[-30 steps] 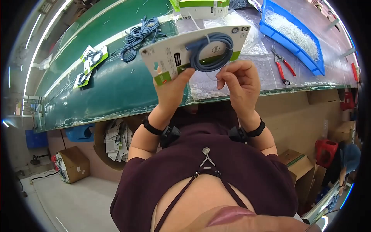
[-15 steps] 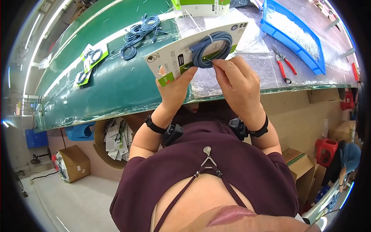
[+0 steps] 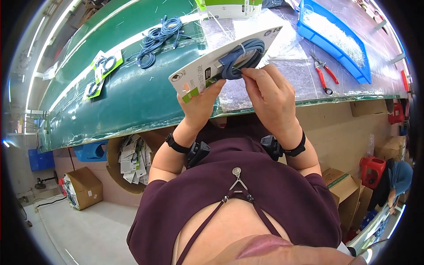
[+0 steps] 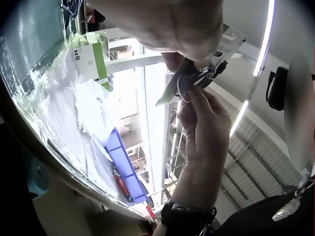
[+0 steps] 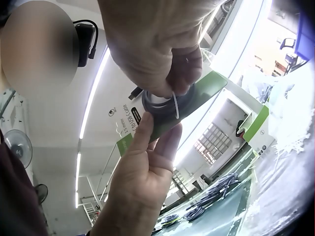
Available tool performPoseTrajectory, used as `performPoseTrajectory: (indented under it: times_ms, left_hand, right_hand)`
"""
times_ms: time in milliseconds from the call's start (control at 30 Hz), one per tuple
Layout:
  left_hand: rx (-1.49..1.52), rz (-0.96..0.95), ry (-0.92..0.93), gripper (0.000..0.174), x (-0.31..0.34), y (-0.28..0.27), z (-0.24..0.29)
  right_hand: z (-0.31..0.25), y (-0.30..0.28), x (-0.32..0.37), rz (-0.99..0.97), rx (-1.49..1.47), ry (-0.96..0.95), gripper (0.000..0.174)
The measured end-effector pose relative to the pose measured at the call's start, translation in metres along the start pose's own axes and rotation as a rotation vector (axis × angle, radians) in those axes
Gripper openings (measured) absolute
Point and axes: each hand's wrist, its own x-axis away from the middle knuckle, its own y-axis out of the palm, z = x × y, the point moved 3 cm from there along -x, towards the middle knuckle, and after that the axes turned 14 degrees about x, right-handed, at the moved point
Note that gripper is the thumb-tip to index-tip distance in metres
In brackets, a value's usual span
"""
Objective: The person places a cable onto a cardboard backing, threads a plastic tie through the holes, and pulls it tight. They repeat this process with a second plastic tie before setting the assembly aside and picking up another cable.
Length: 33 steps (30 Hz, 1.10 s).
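Head view: the blue tray [image 3: 332, 54] on the right side of the table [image 3: 110, 110] holds a loose heap of thin white strips [image 3: 338, 39]. Below the table's front edge, the round cardboard bin [image 3: 113, 165] contains many printed cards [image 3: 132, 161]. A green-and-white box [image 3: 234, 11] sits at the far side of the table, and you cannot tell what is in it.

Compared with a second ago, your right hand [image 3: 274, 99] has moved in from just below the coil to its lower edge, with its back now turned up, and the printed card [image 3: 185, 77] has tilted more steeply, its left end lower.

Your left hand [image 3: 198, 106] grips that card by its lower left edge, thumb on the front and fingers behind it, up off the table in front of you. The blue cable coil [image 3: 226, 66] lies against the card's front. Your right thumb and fingertips are drawn together, pinching the white tie [image 5: 176, 105] that goes round the coil; how the other right fingers lie is partly hidden.

Red-handled cutters [image 3: 321, 79] lie near the blue tray, and loose blue cables [image 3: 165, 33] lie to the left, close to two carded cables [image 3: 106, 65].
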Motion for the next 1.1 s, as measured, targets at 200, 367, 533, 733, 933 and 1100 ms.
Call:
performPoseTrajectory:
  times_ms: [200,367,533,733,933,1100]
  left_hand:
    - [0.000,0.024,0.002,0.029,0.001,-0.002,-0.001]
    - [-0.007,0.024,0.008,0.032,0.003,-0.005,-0.002]
    - [-0.466,-0.236,0.349,0.033,0.001,-0.006,0.006]
    - [-0.282,-0.508,0.643,0.029,-0.003,0.014,0.024]
    - [-0.489,-0.232,-0.017,0.030,0.006,-0.017,0.003]
    - [0.650,0.018,-0.478,0.036,0.003,-0.010,-0.012]
  right_hand:
    - [-0.002,0.000,-0.001,0.019,0.003,-0.032,0.016]
    - [-0.003,0.001,0.001,-0.003,0.002,-0.022,0.016]
    - [-0.004,-0.002,0.001,-0.020,-0.080,-0.009,0.015]
    - [0.005,0.007,0.017,0.042,-0.244,0.212,0.012]
    - [0.038,0.002,0.017,-0.082,-0.344,0.330,0.021]
    - [0.063,0.034,0.015,-0.120,-1.029,0.501,0.031]
